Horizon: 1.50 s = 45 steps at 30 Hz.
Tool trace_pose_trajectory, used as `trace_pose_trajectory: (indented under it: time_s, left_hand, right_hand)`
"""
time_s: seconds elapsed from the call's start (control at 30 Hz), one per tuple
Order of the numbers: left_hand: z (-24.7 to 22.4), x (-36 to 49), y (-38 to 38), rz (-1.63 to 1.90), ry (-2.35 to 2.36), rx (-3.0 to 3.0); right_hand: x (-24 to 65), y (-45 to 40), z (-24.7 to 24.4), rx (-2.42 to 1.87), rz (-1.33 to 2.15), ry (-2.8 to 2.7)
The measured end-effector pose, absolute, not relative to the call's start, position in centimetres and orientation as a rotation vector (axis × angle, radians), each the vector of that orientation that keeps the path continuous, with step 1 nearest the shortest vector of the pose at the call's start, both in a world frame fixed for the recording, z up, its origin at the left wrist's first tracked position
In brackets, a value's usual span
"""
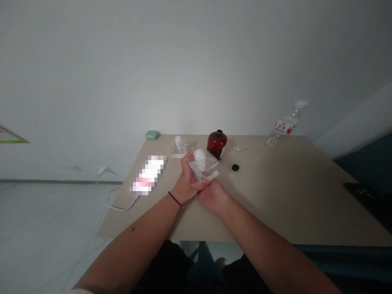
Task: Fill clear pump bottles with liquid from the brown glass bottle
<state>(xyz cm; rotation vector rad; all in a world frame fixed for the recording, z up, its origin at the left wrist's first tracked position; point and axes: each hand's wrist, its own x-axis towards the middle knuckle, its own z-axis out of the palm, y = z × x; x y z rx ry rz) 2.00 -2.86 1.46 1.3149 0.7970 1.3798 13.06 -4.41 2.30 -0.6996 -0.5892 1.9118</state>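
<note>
A clear square container with a white round top [200, 157] is held up over the table, tilted slightly. My left hand [187, 183] grips it from the left side, thumb and fingers closed around its edge. At its lower right, my right hand [215, 196] is curled against the container's base, close to the left fingers; part of its fingers is hidden. Just behind stands a brown-red bottle [217, 143] with its neck uncapped. A black cap [235, 168] lies to the right of that bottle. Another similar clear container [179, 149] with a white top stands further left.
A lit phone [150, 175] with a white cable [122, 210] lies at the left of the table [275, 196]. At the back left corner is a small green case [151, 135]. A crumpled white scrap [239, 149] and a clear plastic bottle [284, 124] are at the back right.
</note>
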Motion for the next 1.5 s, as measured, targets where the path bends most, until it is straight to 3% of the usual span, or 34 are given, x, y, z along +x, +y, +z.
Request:
trace_pose_trajectory:
  time_s: [0.1,0.37,1.0,1.5]
  left_hand:
    - [1.3,1.3,-2.3,1.459,0.820,1.409]
    - [1.2,1.5,-2.9,1.448,0.679,1.365]
    - [1.5,1.7,-2.8,1.528,0.869,1.329]
    - [2.4,1.7,-3.3,1.386,0.647,1.353]
  right_hand:
    - [13.9,-4.3,1.4,-0.730,2.005,-0.450]
    - [14.8,-2.8,2.5,-0.648,1.811,-0.383]
    - [13.4,-4.4,1.2,-0.693,2.022,-0.458]
    - [14.1,-2.3,1.6,-0.626,1.830,-0.414]
